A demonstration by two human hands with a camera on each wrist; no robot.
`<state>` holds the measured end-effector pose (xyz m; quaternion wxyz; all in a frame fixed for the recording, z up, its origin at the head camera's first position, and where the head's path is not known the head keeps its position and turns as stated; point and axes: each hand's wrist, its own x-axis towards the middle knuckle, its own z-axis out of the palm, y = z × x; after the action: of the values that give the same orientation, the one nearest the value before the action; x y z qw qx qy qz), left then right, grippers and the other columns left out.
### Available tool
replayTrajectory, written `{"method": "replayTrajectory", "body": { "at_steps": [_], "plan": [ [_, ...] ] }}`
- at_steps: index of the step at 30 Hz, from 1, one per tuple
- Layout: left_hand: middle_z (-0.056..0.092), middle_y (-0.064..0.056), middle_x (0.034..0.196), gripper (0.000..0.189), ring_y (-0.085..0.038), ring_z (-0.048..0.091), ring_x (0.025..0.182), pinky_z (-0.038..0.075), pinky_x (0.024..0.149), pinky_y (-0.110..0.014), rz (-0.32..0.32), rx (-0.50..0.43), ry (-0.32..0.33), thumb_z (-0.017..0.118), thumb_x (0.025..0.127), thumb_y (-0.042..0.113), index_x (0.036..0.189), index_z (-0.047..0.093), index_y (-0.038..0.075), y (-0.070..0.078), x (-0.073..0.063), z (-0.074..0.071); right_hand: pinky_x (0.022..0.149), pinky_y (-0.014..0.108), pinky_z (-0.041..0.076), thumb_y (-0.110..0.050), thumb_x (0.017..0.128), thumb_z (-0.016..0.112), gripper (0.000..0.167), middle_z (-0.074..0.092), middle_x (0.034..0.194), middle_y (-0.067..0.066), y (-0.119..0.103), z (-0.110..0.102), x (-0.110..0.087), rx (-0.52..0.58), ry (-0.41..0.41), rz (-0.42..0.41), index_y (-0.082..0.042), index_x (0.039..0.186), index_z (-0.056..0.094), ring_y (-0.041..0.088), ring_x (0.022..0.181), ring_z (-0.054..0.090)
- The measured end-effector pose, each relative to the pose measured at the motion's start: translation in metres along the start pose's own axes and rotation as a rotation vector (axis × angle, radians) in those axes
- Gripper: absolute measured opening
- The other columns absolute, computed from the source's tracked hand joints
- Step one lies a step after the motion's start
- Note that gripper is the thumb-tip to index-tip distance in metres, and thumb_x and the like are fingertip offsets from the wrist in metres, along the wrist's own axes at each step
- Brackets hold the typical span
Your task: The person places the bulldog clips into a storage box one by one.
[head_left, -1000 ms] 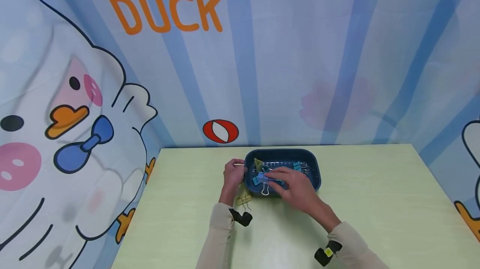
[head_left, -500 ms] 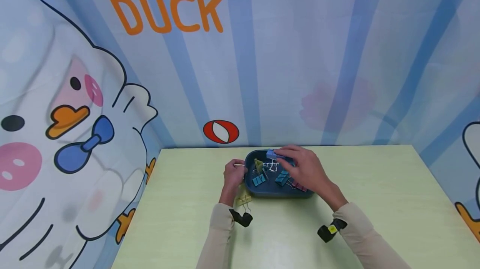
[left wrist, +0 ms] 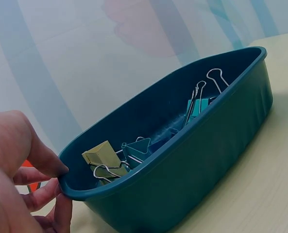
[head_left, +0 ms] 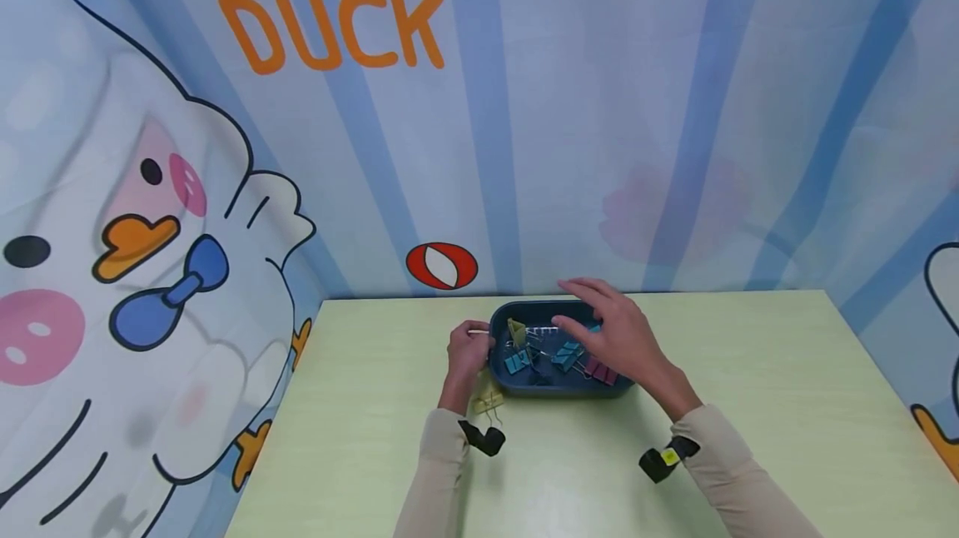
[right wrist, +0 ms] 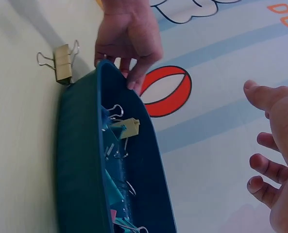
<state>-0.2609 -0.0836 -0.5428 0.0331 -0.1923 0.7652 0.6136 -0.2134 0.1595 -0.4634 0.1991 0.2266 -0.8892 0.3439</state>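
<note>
My left hand (head_left: 468,351) holds the left end of a dark blue plastic basket (head_left: 562,392); in the left wrist view its thumb and fingers (left wrist: 51,162) pinch the rim. Over the basket's right part hovers my right hand (head_left: 618,338), thumb and fingers spread, holding nothing. Inside lie several binder clips: a yellow one (head_left: 516,331) at the left, a teal one (head_left: 517,362) near it, another teal one (head_left: 567,356) at the middle and a pink one (head_left: 600,371) toward the right. The right hand covers the back right corner from the head camera.
A yellow binder clip (right wrist: 63,64) stands on the pale table (head_left: 360,455), close outside the basket's front left corner. Right behind the table's back edge hangs a printed curtain (head_left: 554,122) with blue stripes and a duck. Black wrist cameras (head_left: 659,463) sit on both sleeves.
My right hand carried a blue binder clip toward the back of the basket, then let go of it; its fingers have spread. The left hand has stayed on the rim.
</note>
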Motion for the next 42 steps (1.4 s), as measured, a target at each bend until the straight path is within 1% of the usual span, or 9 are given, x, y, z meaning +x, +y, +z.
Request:
{"method": "replayTrajectory", "body": {
  "at_steps": [3,6,11,16,20,22,29,37,42],
  "plan": [
    [0.068,-0.009,0.096,0.024,-0.018,0.058,0.074,0.047,0.059,-0.027,0.004,0.003,0.001,0.062,0.093,0.001,0.114,0.072,0.004,0.000,-0.001,0.000,0.065,0.037,0.048,-0.023,0.097,0.080,0.051,0.065,0.142,0.015,0.008,-0.004,-0.001,0.005,0.038,0.023,-0.010,0.145,0.067,0.020,0.074,0.060],
    [0.067,-0.009,0.096,0.024,-0.018,0.058,0.074,0.047,0.059,-0.027,0.002,0.000,-0.002,0.062,0.093,0.001,0.115,0.072,0.004,0.000,-0.001,0.000,0.062,0.034,0.043,-0.020,0.099,0.077,0.046,0.066,0.137,0.017,0.020,-0.008,-0.004,0.030,0.068,0.081,-0.008,0.143,0.067,0.016,0.069,0.054],
    [0.068,-0.010,0.096,0.024,-0.018,0.059,0.075,0.048,0.060,-0.027,0.006,0.000,-0.001,0.062,0.093,0.001,0.115,0.071,0.004,-0.001,-0.002,-0.001,0.065,0.030,0.046,-0.020,0.104,0.071,0.039,0.069,0.127,0.020,0.046,-0.011,-0.014,0.087,0.117,0.229,-0.005,0.140,0.067,0.021,0.074,0.059],
    [0.069,-0.010,0.097,0.024,-0.019,0.061,0.077,0.049,0.060,-0.027,0.012,-0.004,-0.001,0.061,0.093,0.001,0.115,0.072,0.003,-0.002,-0.002,-0.001,0.079,0.028,0.049,-0.027,0.109,0.063,0.037,0.071,0.121,0.022,0.070,-0.011,-0.027,0.134,0.149,0.407,-0.002,0.136,0.067,0.034,0.093,0.067],
    [0.069,-0.011,0.098,0.024,-0.020,0.062,0.079,0.050,0.061,-0.027,0.012,0.001,0.002,0.061,0.094,0.001,0.115,0.072,0.003,-0.002,-0.002,0.000,0.083,0.035,0.050,-0.033,0.111,0.058,0.043,0.069,0.122,0.025,0.086,-0.008,-0.038,0.159,0.108,0.566,0.001,0.136,0.064,0.038,0.103,0.067],
    [0.069,-0.011,0.098,0.024,-0.021,0.062,0.081,0.050,0.062,-0.028,0.010,0.003,0.002,0.061,0.094,0.001,0.116,0.072,0.003,-0.002,-0.002,-0.001,0.078,0.035,0.053,-0.035,0.111,0.055,0.045,0.066,0.123,0.027,0.092,-0.005,-0.044,0.192,0.068,0.637,0.002,0.138,0.061,0.039,0.100,0.068],
    [0.069,-0.011,0.099,0.025,-0.020,0.061,0.079,0.049,0.061,-0.028,0.011,0.005,0.001,0.062,0.093,0.001,0.116,0.072,0.003,-0.001,-0.002,-0.001,0.074,0.032,0.061,-0.036,0.115,0.045,0.055,0.061,0.121,0.027,0.098,0.006,-0.051,0.398,-0.083,0.851,0.009,0.145,0.051,0.026,0.093,0.066],
    [0.069,-0.011,0.102,0.026,-0.019,0.060,0.079,0.049,0.061,-0.028,0.005,-0.001,-0.003,0.061,0.093,0.000,0.117,0.071,0.003,-0.001,-0.002,-0.001,0.069,0.028,0.057,-0.044,0.114,0.044,0.059,0.063,0.118,0.024,0.099,0.006,-0.047,0.512,-0.097,0.939,0.009,0.139,0.053,0.022,0.091,0.065],
    [0.069,-0.011,0.102,0.026,-0.021,0.060,0.080,0.048,0.061,-0.028,0.007,-0.007,-0.007,0.061,0.094,0.001,0.117,0.071,0.003,-0.001,-0.003,-0.001,0.067,0.030,0.054,-0.038,0.114,0.048,0.049,0.064,0.108,0.017,0.102,0.009,-0.046,0.583,-0.080,0.984,0.007,0.132,0.053,0.018,0.085,0.064]
  ]
}}
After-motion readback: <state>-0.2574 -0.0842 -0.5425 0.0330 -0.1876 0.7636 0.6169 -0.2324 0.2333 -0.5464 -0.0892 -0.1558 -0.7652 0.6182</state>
